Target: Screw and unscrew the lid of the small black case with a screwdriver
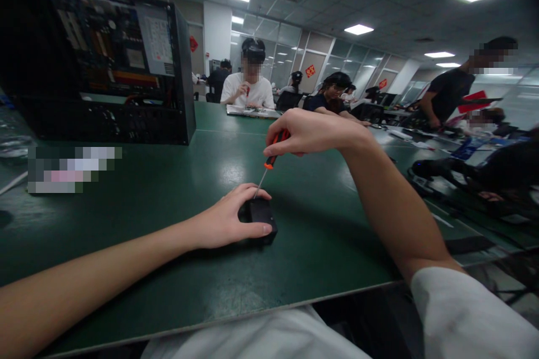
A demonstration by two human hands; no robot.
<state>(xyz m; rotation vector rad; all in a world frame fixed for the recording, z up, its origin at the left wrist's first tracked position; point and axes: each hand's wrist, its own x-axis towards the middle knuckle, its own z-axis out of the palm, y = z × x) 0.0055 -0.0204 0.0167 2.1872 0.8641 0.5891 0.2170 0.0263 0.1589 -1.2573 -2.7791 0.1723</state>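
A small black box-shaped part (pixel 261 211) lies on the green tabletop (pixel 320 258) in front of me. My left hand (pixel 229 219) grips it from the left, thumb along the near side and fingers round the far side. Above it, my right hand (pixel 309 132) is closed around the red and black handle of a screwdriver (pixel 269 162). The thin shaft slants down and its tip meets the far left part of the box's top. A screw under the tip is too small to make out.
An open black computer case (pixel 183 78) stands at the left back with its boards showing. Clear plastic wrapping (pixel 14 137) lies at the far left. Across the table a person in a white shirt (pixel 256 90) works; other people and cables (pixel 425 179) are to the right.
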